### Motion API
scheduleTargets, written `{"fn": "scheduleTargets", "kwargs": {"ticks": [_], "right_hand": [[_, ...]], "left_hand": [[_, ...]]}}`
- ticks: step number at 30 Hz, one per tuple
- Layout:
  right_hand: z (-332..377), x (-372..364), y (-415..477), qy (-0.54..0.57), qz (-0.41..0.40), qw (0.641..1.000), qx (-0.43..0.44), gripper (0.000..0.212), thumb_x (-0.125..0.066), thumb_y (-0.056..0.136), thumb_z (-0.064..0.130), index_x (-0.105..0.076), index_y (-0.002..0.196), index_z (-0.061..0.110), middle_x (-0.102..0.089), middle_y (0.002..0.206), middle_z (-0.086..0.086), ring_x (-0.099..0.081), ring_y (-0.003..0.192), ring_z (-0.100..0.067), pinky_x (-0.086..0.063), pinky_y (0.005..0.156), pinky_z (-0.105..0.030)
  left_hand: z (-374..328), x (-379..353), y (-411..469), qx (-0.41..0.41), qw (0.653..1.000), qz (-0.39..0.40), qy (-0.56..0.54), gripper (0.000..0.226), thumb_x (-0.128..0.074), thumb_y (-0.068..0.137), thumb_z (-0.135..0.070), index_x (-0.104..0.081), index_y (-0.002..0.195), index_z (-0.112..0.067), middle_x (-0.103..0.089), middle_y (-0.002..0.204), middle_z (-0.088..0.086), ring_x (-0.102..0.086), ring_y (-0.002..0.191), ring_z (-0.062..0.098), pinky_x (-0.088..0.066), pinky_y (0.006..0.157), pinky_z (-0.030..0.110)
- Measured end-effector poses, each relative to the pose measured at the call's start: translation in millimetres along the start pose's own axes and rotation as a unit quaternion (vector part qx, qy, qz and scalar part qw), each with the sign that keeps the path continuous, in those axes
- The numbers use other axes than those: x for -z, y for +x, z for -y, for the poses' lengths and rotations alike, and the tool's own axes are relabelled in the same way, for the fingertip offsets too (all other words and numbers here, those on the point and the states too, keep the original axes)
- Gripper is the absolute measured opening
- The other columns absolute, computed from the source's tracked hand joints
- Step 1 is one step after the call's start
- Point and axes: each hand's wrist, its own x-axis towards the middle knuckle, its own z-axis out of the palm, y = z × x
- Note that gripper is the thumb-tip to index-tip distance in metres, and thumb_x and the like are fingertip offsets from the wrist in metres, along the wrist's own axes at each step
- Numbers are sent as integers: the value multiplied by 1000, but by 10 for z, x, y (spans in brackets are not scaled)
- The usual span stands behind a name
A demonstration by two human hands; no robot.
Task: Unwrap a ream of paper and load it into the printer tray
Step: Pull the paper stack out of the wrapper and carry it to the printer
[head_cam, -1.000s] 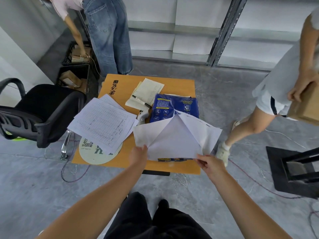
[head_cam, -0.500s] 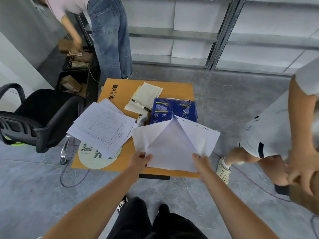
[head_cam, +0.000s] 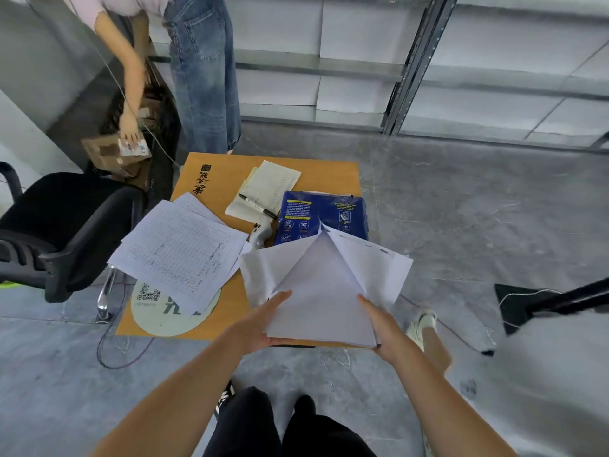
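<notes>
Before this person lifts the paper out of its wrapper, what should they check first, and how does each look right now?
1. White inner wrapper flaps folded open: ok.
2. Left hand gripping the white paper stack at its left edge: ok.
3. Right hand gripping its right edge: ok.
4. Blue printed outer wrapper fully off: not ok, far end covered.
5. Printer tray ready: cannot tell, no printer in view.
6. Black marker pen clear of the stack: ok.

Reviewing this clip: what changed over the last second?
Both hands, left hand and right hand, slid from the wrapper flaps to grip the paper stack by its sides. A bystander carrying a box left view. Blue wrapper, pen and forms stayed put.
</notes>
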Motion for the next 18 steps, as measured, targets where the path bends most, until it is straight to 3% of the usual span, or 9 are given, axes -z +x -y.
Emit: {"fn": "scheduleTargets", "kwargs": {"ticks": [3,5,7,10,15,18], "right_hand": [[-75,-29,75,-10,-33,999,28,56,-74,78,37,-60,126,12,-69,119,-14,-66,106,-34,-53,95,-50],[-125,-94,25,-20,-46,997,51,57,-75,78,34,-57,127,13,-66,121,-12,-64,108,-33,-51,98,-51],[-178,-164,-74,-19,-43,997,56,44,-71,85,29,-57,124,16,-65,119,-8,-62,110,-31,-50,99,-47],[-265,-133,-137,-5,-2,999,40,37,-68,87,31,-60,122,19,-68,116,-5,-64,110,-28,-52,97,-45],[-224,135,-208,-17,96,995,2,38,-67,89,22,-62,125,12,-70,121,-11,-68,103,-27,-57,79,-37],[-205,222,-257,-46,154,987,-20,37,-70,85,15,-65,121,11,-74,113,-10,-71,100,-26,-57,78,-37]], "left_hand": [[99,-88,-2,-28,999,0,-41,48,-78,80,-25,-58,123,-24,-68,116,12,-66,103,33,-62,73,47],[223,-87,-6,-50,995,10,-87,47,-77,80,-12,-60,122,-26,-69,114,12,-66,102,33,-62,69,44],[341,-70,-43,-43,992,33,-112,51,-78,77,-4,-61,123,-20,-71,115,14,-67,105,33,-62,74,45],[375,-1,-93,-9,997,61,-39,69,-82,73,-1,-52,135,-8,-64,128,19,-63,115,36,-59,84,48],[268,164,-301,36,985,154,73,47,-72,86,-4,-56,129,-5,-68,125,19,-65,116,34,-56,94,40],[339,273,-374,24,970,215,108,52,-65,89,5,-49,137,-6,-61,136,18,-58,126,32,-50,102,35]]}}
